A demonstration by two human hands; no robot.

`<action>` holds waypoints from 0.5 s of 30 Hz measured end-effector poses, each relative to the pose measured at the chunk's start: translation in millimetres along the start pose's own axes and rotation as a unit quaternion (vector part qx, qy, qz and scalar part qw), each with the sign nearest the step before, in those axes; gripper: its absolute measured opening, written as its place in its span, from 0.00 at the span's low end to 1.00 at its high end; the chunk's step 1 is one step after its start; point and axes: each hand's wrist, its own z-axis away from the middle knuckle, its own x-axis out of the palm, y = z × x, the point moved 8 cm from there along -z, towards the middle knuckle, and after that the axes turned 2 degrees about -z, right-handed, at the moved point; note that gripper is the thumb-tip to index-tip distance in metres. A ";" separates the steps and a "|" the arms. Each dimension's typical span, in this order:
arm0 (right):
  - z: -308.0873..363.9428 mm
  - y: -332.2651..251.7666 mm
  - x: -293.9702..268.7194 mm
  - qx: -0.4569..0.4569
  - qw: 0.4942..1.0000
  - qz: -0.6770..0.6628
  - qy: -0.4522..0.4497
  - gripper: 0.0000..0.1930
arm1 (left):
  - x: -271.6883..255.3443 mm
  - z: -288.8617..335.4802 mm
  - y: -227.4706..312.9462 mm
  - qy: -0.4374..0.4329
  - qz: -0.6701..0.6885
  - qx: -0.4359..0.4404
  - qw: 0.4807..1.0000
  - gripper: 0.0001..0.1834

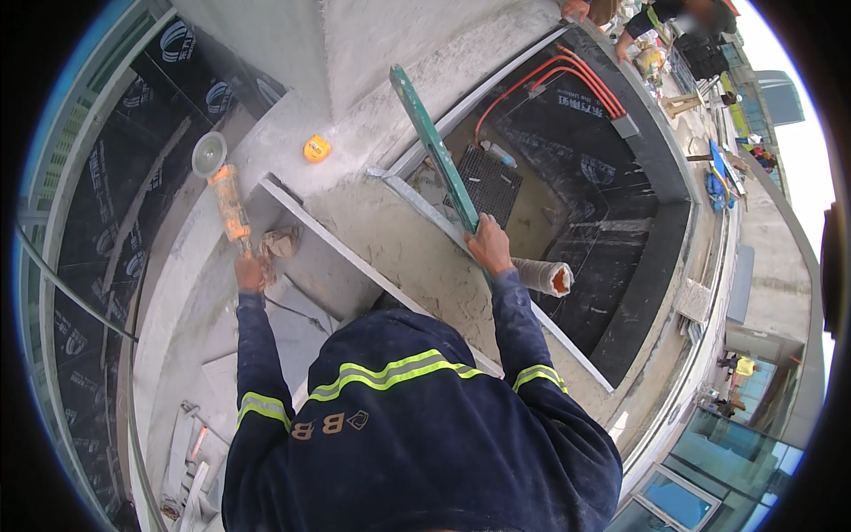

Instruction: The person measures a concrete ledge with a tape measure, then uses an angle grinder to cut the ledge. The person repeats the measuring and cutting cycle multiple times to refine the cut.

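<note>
My left hand (251, 271) is closed round the rear of an orange angle grinder (230, 202). Its round grey disc (210, 156) points away from me, over the pale ledge. My right hand (489, 246) grips a long green spirit level (434, 146) near its near end. The level slants up and left from my hand, across the metal-edged rim of the pit. An orange tape measure (316, 149) lies on the concrete between the two tools, apart from both hands. A crumpled brown piece (281, 242) sits beside my left hand; its kind is unclear.
A pit lined with black membrane (612, 177) holds red conduits (581, 69), a dark grate (487, 184) and a white-wrapped pipe (542, 277). A pale strip (355, 257) crosses before me. A cable (75, 288) runs down the left. Another person (700, 40) leans in at the far right.
</note>
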 end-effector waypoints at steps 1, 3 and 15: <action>-1.4 -2.1 0.3 0.003 1.000 0.008 0.003 0.25 | 4.6 -1.3 -2.1 0.003 -0.034 0.018 0.999 0.14; -4.3 0.5 1.3 0.014 1.000 0.019 0.019 0.24 | 15.7 -8.4 -5.2 0.014 -0.164 0.026 0.986 0.16; 19.7 10.9 -3.8 0.021 1.000 0.003 -0.005 0.45 | 10.3 -10.4 -29.9 -0.032 -0.082 -0.073 0.993 0.10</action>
